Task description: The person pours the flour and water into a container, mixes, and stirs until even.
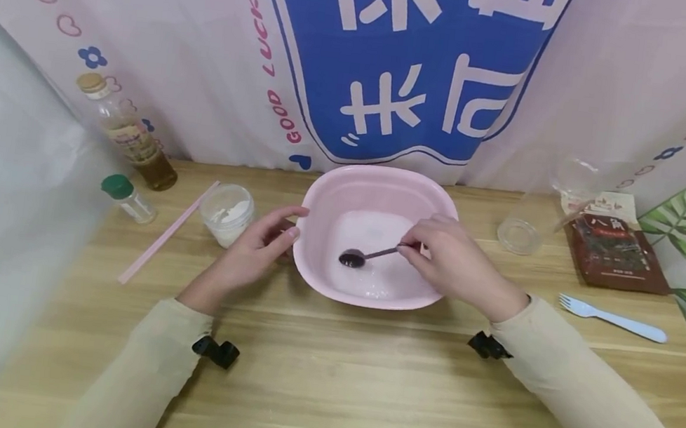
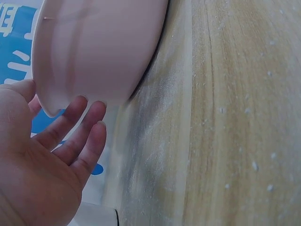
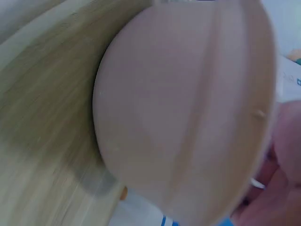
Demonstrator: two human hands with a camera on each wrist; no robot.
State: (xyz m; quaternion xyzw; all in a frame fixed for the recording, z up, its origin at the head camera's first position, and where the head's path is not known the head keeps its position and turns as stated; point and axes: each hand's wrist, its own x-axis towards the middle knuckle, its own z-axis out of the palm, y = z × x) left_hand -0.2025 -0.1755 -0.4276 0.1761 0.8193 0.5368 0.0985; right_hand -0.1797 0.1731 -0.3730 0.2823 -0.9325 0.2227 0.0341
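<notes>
Centre of the head view: a pink basin [image 1: 383, 197] stands on the table [image 1: 324, 381], holding white powder. The right hand [image 1: 458, 266] pinches a dark spoon [image 1: 370, 254] by its handle, bowl low inside the basin. The left hand [image 1: 252, 253], fingers [image 2: 77, 127] apart and relaxed, touches the basin's left wall. Good practice, judged: steady that wall and keep the spoon level and low.

Off to the side there's an oil bottle [image 1: 126, 136], a little green-capped jar [image 1: 129, 198], a pink chopstick [image 1: 165, 235], a white tub [image 1: 227, 213], a clear cup [image 1: 529, 218], a spice packet [image 1: 615, 245] and a blue fork [image 1: 611, 318].
</notes>
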